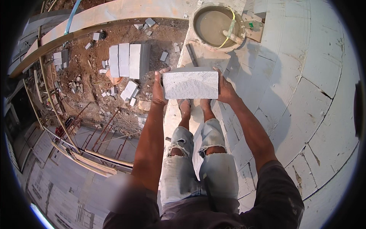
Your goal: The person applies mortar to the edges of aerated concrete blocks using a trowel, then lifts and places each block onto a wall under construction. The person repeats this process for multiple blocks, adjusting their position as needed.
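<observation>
Between my two hands I hold a light grey concrete block [190, 84], level in front of me and over my feet. My left hand [158, 87] presses on its left end, the thumb along the side. At the opposite end my right hand [226, 87] grips the block the same way. The face toward me is rough, with a curved rough patch. Past the block stands a round bucket [196, 38] of wet grey mortar, with a yellow-green cord over its rim and a handle-like piece at its right side.
I stand on a narrow plank [173, 114] beside a block wall [289, 87] on my right. To the left, lower down, stacked blocks [124, 59] and broken pieces lie on brown dirt [91, 65]. Wooden poles [57, 107] and red metal frames [106, 129] stand further left.
</observation>
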### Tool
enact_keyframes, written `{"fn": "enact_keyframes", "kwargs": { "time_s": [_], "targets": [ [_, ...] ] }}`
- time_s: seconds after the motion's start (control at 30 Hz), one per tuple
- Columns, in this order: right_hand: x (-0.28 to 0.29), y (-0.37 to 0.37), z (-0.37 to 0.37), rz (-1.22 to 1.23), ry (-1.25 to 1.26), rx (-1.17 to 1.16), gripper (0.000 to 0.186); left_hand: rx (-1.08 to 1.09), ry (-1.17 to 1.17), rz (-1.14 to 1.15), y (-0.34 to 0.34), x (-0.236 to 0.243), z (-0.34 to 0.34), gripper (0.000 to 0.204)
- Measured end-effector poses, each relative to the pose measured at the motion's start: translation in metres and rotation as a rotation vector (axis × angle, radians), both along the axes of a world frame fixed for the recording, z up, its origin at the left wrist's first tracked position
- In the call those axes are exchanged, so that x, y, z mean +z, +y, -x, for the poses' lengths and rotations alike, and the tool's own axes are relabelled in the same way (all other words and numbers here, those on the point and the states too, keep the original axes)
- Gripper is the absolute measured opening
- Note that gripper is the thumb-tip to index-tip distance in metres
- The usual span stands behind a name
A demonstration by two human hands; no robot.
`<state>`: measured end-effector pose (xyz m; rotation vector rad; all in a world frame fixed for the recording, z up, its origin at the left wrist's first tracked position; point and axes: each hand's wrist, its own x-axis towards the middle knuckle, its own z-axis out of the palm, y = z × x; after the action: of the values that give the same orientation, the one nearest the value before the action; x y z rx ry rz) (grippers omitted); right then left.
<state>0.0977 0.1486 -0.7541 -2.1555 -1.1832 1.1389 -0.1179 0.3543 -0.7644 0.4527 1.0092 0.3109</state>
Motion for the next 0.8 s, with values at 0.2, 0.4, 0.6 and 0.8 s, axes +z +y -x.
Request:
{"fn": "enact_keyframes", "kwargs": {
  "time_s": [0.2, 0.4, 0.6, 0.8],
  "targets": [
    [-0.066, -0.009, -0.013, 0.007, 0.013, 0.081, 0.099, 0.019, 0.077, -0.13, -0.028, -0.053, 0.0, 0.055],
    [-0.033, 0.001, -0.036, 0.258, 0.115, 0.131, 0.107, -0.06, 0.253, -0.294, -0.045, -0.056, 0.013, 0.052],
    [0.013, 0.097, -0.074, -0.282, 0.321, -1.187, 0.068, -0.064, 0.227, -0.274, -0.049, -0.039, -0.014, 0.058],
    [-0.053, 0.117, -0.146, 0.103, -0.069, -0.427, 0.049, -0.079, 0.307, -0.376, -0.055, -0.031, -0.027, 0.057]
  ]
}}
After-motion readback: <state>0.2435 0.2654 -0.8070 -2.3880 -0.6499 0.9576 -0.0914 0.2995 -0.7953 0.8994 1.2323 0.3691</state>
